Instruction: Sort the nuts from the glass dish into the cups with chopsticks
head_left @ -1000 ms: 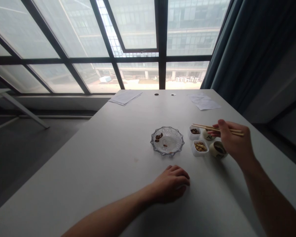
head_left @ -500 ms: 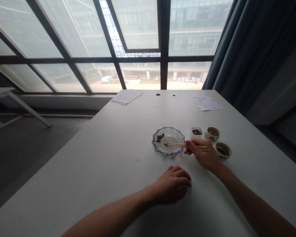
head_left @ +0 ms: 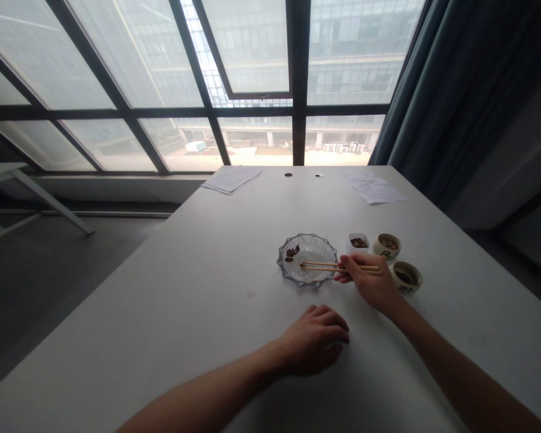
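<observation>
My right hand (head_left: pixel 365 276) is closed around a pair of wooden chopsticks (head_left: pixel 329 266). Their tips are slightly apart over the clear scalloped glass dish (head_left: pixel 315 278), by a small piece too small to name. Several dark brown dried pieces (head_left: pixel 292 252) lie at the dish's left side. Below the dish, my left hand (head_left: pixel 318 337) rests palm down on the table, fingers loosely bent and holding nothing. Behind and beside my right hand are a white square cup (head_left: pixel 357 245) of brown pieces, a pale round bowl (head_left: pixel 386 245) of tan pieces and another round bowl (head_left: pixel 406 278) with dark contents.
The white table (head_left: pixel 184 288) reaches toward the windows. Paper sheets (head_left: pixel 231 179) lie at its far left and more sheets (head_left: pixel 375 187) at its far right. Two small round dark spots show near the far edge. A dark curtain (head_left: pixel 428 102) hangs at the right.
The chopstick tips have parted a little over the dish, and the dark bit at them shows less. My left hand stays in place.
</observation>
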A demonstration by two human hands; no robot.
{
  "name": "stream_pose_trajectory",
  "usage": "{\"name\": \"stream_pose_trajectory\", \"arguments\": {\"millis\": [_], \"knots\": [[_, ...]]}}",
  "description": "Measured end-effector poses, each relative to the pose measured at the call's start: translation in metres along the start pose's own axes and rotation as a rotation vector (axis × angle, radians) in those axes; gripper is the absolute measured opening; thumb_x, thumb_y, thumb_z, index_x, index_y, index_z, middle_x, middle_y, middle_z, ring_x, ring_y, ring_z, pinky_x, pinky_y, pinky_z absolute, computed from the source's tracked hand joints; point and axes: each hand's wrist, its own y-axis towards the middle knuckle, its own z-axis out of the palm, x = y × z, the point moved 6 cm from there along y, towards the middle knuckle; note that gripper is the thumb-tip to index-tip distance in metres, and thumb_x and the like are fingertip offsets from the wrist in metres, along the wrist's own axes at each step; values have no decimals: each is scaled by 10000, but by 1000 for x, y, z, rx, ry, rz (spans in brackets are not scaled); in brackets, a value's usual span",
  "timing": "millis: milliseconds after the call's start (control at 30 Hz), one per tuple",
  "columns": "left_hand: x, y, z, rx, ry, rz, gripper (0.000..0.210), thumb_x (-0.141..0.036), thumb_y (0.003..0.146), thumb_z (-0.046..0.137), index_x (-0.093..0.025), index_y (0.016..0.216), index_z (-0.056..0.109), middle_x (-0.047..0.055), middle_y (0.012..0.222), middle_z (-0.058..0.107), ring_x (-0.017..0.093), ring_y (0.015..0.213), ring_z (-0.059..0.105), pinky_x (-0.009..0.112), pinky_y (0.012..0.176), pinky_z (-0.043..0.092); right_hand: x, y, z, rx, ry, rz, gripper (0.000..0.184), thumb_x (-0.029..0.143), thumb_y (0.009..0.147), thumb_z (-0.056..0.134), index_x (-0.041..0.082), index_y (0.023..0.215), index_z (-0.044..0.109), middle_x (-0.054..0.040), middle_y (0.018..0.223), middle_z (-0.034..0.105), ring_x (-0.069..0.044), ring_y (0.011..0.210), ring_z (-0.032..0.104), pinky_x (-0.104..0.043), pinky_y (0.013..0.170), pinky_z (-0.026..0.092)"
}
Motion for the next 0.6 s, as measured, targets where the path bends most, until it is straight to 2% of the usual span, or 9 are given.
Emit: {"name": "stream_pose_trajectory", "arguments": {"millis": [267, 600], "knots": [[0, 0, 1, 11, 6, -5, 179, -207, 953, 700, -263, 1123, 702, 21, 1260, 734, 228, 1187, 643, 365, 1069, 427, 0, -3, 2, -107, 22, 2, 579, 749, 844, 742, 182, 726, 742, -99, 695, 783, -261, 601, 788, -334, 565, 676], [0, 0, 0, -8, -12, 2, 166, -215, 961, 694, -261, 1120, 700, 20, 1255, 736, 231, 1184, 642, 366, 1070, 422, 1, -5, 1, -115, 21, -27, 553, 731, 838, 764, 190, 728, 738, -98, 709, 785, -274, 618, 791, -353, 571, 676]]}}
